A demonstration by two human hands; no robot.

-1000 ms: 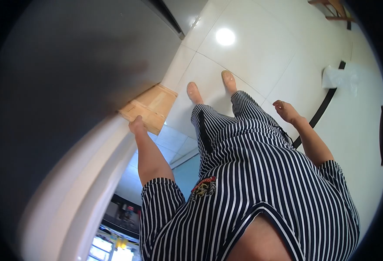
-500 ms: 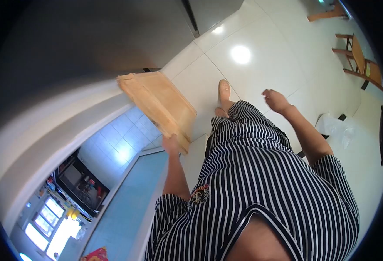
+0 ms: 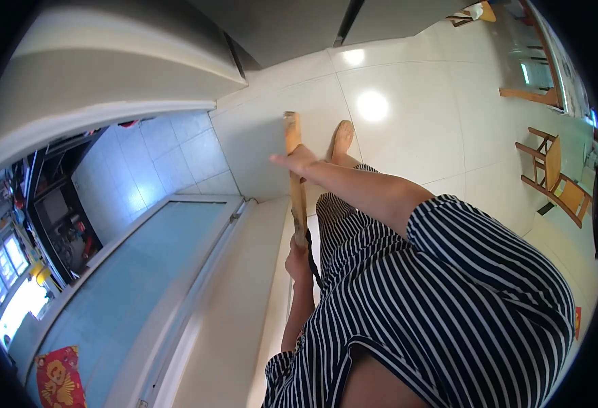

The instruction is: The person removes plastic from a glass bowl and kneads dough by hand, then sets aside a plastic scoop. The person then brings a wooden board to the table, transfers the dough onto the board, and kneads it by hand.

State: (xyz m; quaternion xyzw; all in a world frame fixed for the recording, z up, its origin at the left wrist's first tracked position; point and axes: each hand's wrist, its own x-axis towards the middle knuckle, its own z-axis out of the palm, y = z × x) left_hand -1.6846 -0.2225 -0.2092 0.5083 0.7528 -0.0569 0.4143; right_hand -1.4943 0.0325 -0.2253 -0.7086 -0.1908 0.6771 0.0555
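My left fingers clench the near end of the narrow, light-brown wooden piece (image 3: 298, 197) at frame centre; whether my right hand (image 3: 299, 162) grasps it, I can't tell. Uneven support could swing it into the white-framed, light-blue panel (image 3: 149, 272) at lower left. Count: one piece, one panel, two hands.
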